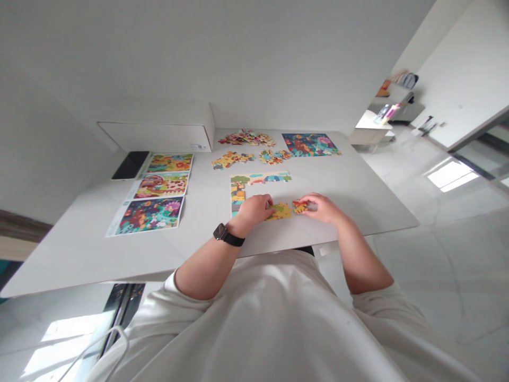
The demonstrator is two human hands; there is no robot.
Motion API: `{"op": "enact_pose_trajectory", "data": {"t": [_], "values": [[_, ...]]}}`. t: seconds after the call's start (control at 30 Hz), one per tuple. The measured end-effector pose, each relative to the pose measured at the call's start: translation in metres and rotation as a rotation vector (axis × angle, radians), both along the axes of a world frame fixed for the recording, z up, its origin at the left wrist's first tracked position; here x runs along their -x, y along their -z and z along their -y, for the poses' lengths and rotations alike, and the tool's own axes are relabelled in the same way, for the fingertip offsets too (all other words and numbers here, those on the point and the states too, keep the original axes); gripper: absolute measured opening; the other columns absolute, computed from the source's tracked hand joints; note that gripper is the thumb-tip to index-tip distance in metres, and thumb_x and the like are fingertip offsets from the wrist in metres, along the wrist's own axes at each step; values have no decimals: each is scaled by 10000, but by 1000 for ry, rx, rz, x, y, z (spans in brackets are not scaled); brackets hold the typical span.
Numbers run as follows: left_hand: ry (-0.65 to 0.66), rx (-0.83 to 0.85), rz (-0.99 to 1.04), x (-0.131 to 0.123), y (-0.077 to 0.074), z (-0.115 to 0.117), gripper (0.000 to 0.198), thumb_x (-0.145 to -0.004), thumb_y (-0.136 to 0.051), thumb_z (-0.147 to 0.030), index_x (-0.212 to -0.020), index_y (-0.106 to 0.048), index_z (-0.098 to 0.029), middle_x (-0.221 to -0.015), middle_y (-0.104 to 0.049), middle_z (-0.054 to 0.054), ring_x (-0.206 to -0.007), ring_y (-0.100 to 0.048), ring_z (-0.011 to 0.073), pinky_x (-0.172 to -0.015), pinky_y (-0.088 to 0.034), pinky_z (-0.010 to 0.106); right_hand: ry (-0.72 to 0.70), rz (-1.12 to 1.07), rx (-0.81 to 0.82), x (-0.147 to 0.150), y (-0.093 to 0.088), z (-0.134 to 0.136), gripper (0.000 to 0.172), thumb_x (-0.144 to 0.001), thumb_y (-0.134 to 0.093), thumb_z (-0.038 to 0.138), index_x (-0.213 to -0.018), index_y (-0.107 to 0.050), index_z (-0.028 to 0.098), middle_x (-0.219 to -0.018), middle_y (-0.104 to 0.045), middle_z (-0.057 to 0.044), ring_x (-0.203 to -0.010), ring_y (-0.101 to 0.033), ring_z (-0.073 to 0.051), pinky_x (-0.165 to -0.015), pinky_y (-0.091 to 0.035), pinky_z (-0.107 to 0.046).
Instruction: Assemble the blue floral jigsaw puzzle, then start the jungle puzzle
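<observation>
A partly joined puzzle border [238, 181] lies on the white table, with a tree at its upper left corner. My left hand [255, 208], with a black watch on the wrist, rests with curled fingers on the left part of a joined yellow-green strip [281, 211] along the near side. Just right of that strip, my right hand [320, 207] pinches an orange and yellow puzzle piece [299, 207] between thumb and fingers, low over the table. A narrow gap separates this piece from the strip. My left fingertips are partly hidden.
Loose pieces lie in a red heap [248, 138], a yellow heap [231, 159] and a blue-yellow heap [274, 156]. A dark picture sheet [310, 144] is behind right. Reference pictures [161, 184], a phone [130, 165] and a white box [159, 137] are left.
</observation>
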State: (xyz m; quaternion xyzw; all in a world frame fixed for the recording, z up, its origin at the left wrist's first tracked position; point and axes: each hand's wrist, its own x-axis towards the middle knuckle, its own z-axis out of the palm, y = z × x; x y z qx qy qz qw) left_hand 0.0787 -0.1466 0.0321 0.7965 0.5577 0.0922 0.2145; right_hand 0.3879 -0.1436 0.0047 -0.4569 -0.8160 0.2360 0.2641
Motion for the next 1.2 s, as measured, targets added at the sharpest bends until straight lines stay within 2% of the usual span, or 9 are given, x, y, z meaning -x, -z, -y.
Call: {"op": "enact_pose_trajectory", "data": {"t": [0.3,0.57,1.2], "values": [[-1,4,10,1,1,-1,226,-964,-735,-407,-1127,-749,-252,-987,-815,31,-934,-741,231,-723,-483,288,-114,32,-84,7,3,-3,329,-838,-839,242,-1164,-835,283,-1216,-800,-88,-1152,-748,-286,-1078,-581,-471],[1,10,1,0,-1,0,236,-971,-736,-404,-1142,-751,-242,-994,-812,39,-924,-738,231,-733,-482,287,-137,50,-75,6,8,-5,352,-858,-813,210,-1192,-858,311,-1263,-765,-82,-1160,-743,-263,-1094,-580,-444],[3,-1,13,1,1,-1,226,-965,-741,-399,-1129,-752,-244,-979,-808,32,-924,-736,232,-728,-476,294,-158,111,-43,9,-2,-8,306,-852,-836,219,-1137,-873,323,-1245,-751,-74,-1152,-748,-267,-1084,-593,-444]]}}
